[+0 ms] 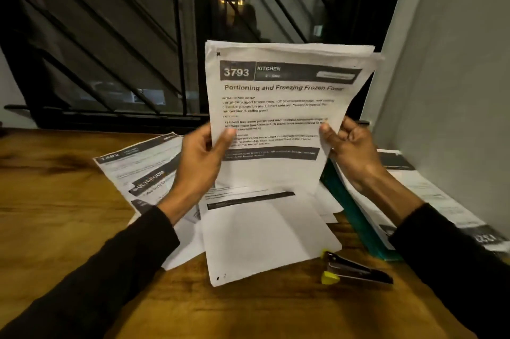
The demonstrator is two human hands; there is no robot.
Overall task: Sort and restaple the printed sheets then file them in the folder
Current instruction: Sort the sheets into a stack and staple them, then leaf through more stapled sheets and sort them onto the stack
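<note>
Stapler point(356, 269) near, folder point(356, 214) half-covered, held sheets point(276, 106) hiding fingers

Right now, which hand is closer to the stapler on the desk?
Right. The right hand holds the sheets up behind the stapler; the left hand grips their opposite edge, farther away.

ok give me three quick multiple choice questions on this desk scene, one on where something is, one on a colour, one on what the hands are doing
1. Where is the stapler?
A. on the table, near the right forearm
B. in the left hand
C. on the windowsill

2. What colour is the folder?
A. red
B. teal green
C. white

3. What is the state of the held sheets?
A. flat on the table
B. raised, gripped by left hand and right hand
C. held by one hand only

Answers: 1 A, it lies on the wood by the loose papers; 2 B, its teal edge shows under papers; 3 B, a thumb presses each side.
</note>
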